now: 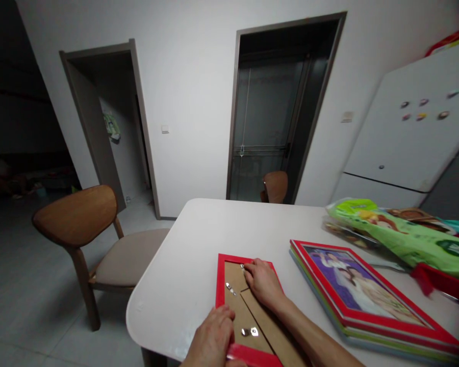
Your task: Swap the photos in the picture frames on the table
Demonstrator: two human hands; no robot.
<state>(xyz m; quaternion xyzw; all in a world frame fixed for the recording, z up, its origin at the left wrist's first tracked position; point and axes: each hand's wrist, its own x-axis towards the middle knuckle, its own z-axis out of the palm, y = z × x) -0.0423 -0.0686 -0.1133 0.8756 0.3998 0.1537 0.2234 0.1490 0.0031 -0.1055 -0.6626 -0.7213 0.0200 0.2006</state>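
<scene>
A red picture frame lies face down on the white table, its brown cardboard back with small metal clips facing up. My left hand rests on the frame's near edge, fingers curled down against the backing. My right hand lies on the backing near the far edge, fingers bent and pressing at a metal tab by the top rim. Neither hand lifts the frame.
A stack of red-framed pictures lies to the right, a photo showing on top. Green plastic packages sit behind it. A wooden chair stands left of the table. Two doorways and a white fridge are beyond.
</scene>
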